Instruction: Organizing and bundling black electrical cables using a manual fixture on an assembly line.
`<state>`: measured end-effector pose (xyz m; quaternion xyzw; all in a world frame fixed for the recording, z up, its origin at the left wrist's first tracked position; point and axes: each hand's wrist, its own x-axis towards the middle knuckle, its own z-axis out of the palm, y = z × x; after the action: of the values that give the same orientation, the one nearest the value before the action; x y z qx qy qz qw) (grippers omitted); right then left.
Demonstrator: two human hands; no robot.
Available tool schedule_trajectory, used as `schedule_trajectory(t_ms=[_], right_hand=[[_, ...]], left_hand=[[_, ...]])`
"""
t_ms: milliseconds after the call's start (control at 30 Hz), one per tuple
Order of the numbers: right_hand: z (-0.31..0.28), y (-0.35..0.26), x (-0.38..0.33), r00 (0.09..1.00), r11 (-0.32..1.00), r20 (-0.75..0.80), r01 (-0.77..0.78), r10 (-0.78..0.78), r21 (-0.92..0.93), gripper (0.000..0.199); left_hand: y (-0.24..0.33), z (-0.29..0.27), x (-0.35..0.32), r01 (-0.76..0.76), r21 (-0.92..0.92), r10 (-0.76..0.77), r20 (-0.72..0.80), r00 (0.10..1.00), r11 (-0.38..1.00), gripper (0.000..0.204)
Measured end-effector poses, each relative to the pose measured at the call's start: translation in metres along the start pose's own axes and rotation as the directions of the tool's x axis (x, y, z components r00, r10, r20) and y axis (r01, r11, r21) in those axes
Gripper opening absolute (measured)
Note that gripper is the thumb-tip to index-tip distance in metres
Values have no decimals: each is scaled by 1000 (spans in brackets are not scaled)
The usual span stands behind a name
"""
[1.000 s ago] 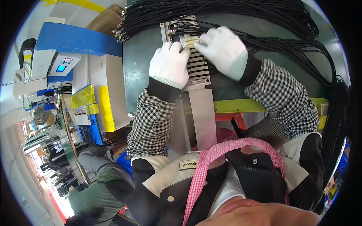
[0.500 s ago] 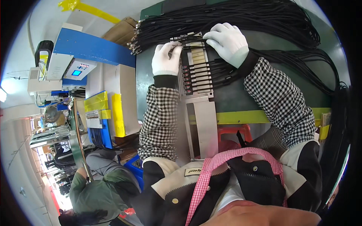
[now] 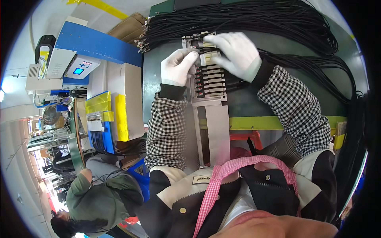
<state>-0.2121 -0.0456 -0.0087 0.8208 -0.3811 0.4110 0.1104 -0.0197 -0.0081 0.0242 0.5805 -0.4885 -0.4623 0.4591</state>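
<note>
A metal fixture (image 3: 212, 96) lies on the dark green table, with several black cables set side by side in its slots. Their ends point left, toward small red parts along the fixture's edge. My left hand (image 3: 177, 66), in a white glove, pinches thumb and fingers together at the fixture's upper left; the end of a black cable (image 3: 203, 48) meets its fingertips. My right hand (image 3: 237, 54), gloved too, reaches over the fixture's upper part from the right. Its fingers are stretched and the thumb stands apart. Part of the upper slots is hidden beneath it.
A thick bundle of black cables (image 3: 246, 23) lies along the table's far side. More cables (image 3: 309, 63) trail off the right. On the left stands a blue and white machine (image 3: 99, 43) with a small screen. A person in a green top (image 3: 99, 200) sits at lower left.
My right hand has come left and down over the fixture, and its thumb has parted from its fingers. My left hand has turned slightly and moved a little down.
</note>
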Motion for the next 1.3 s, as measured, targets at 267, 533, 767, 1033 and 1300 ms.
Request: schedule_trajectory(t_ms=[267,533,767,1033,1300], right_hand=[[-11,-10,-5,934,889,326,-270,148,370,14],[4,-10,-7,886,966,414,-251,207,54,18],[-11,-13,4,819,957,511,-289,262,-29,18],[2,-11,-5,877,979,439,-203,196,-31,13],[0,-19,-20,946,981,320,19,46,-195,11]], left_hand=[[-13,-15,6,79,191,-78,-10,997,978,18],[-37,-13,13,-153,500,239,-113,964,852,18],[-40,-23,14,-135,460,144,15,989,878,24],[-34,-23,10,-158,531,166,34,986,832,23],[-27,-3,2,-555,831,525,451,722,49,21]])
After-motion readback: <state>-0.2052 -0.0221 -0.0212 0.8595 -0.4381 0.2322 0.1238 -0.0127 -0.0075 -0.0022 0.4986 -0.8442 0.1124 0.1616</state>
